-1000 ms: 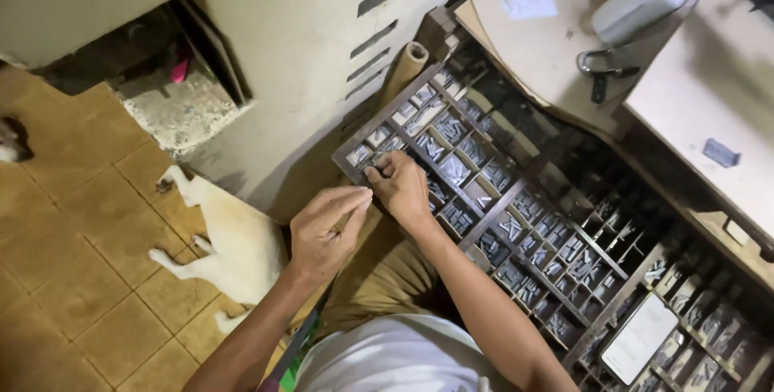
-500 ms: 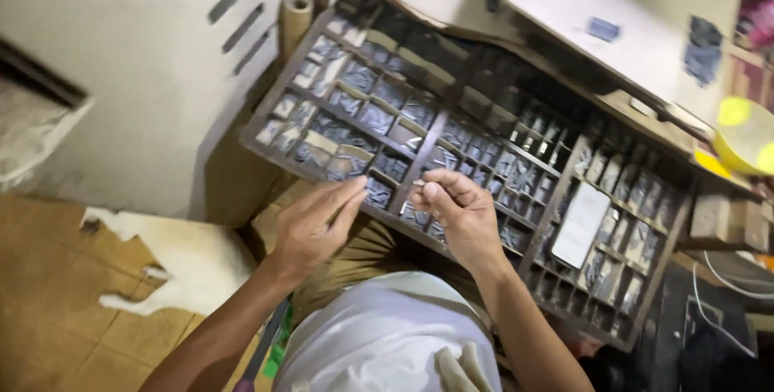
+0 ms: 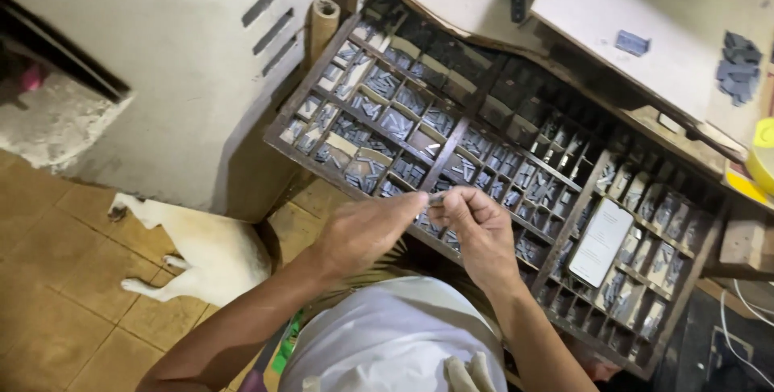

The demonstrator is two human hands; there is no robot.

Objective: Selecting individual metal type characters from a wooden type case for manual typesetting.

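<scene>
Together, left hand (image 3: 367, 231) and right hand (image 3: 476, 227) pinch metal type (image 3: 436, 198) over type case (image 3: 451, 130).

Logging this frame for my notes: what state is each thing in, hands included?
left hand: fingertips pinched on small metal piece
right hand: pinching the same piece
wooden type tray: pulled open, compartments mostly filled
white card: lying across compartments
white animal: lying on floor tiles

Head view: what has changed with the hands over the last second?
The right hand left the tray's far-left compartments, came back and met the left hand; both now pinch a small metal piece between fingertips. Tray and white animal on the floor unchanged.
</scene>
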